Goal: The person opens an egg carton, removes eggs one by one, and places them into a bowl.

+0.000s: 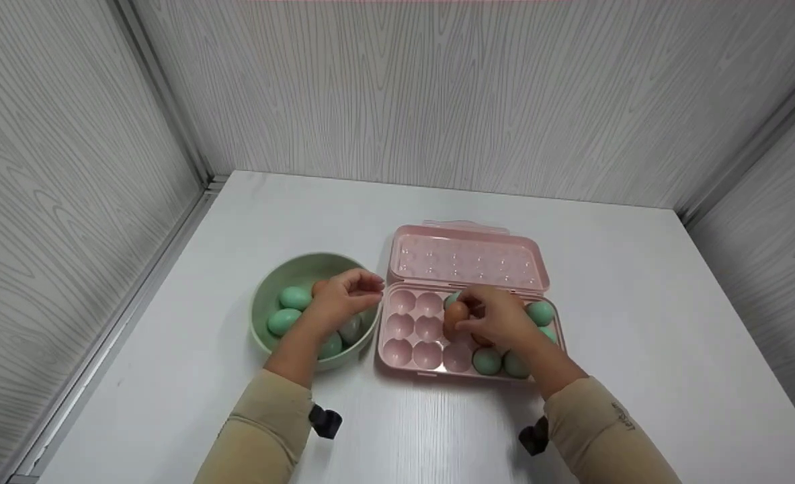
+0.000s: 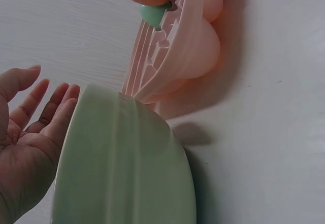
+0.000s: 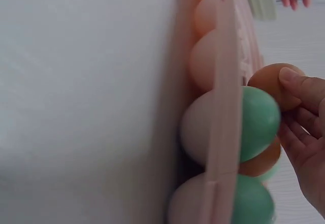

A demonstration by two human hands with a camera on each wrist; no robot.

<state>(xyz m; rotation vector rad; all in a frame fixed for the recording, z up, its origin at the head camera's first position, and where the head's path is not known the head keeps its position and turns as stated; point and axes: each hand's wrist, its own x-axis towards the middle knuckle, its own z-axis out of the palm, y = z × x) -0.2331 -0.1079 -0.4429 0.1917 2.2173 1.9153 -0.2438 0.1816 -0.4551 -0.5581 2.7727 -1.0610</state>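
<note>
In my right hand (image 1: pixel 498 319) a brown egg (image 1: pixel 456 314) is pinched between thumb and fingers, over the middle of a pink egg carton (image 1: pixel 397 372). The right wrist view shows the thumb lying on that brown egg (image 3: pixel 274 84). Green eggs (image 1: pixel 487 361) and some brown ones fill the carton's right part, partly hidden by this hand. Its left cups hold nothing. My left hand (image 1: pixel 340 299) hovers over the right side of a green bowl (image 1: pixel 257 329), fingers relaxed and nothing in them. Green eggs (image 1: pixel 294 298) and a brown egg (image 1: pixel 318 287) lie in the bowl.
The carton's lid (image 1: pixel 468 259) stands open behind the cups. Carton and bowl sit side by side on a white table (image 1: pixel 639 302). Wood-grain panels (image 1: pixel 437 94) enclose the back and both sides.
</note>
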